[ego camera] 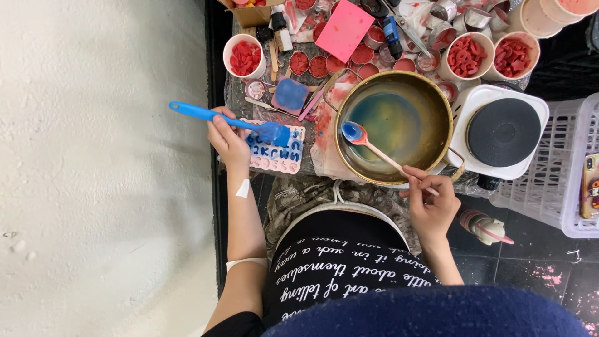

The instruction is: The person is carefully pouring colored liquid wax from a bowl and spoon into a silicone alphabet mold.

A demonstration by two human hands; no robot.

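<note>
Left hand (228, 140) closed around the handle of a blue spatula (224, 120), blade resting on a pale letter mould (277, 150) partly filled with blue. Right hand (430, 206), fingers pinched on the stem of a wooden spoon (374, 148), its blue-coated bowl inside the brass pot (394, 128). Beside the pot, a white hotplate (502, 132). Behind, on the cluttered bench (324, 118), cups of red pieces (244, 57) and a pink block (344, 29).

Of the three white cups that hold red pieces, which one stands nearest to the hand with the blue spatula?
The cup of red pieces standing alone at the table's left end, just above the left hand. The other two stand together at the far right, beyond the brass pot.
</note>
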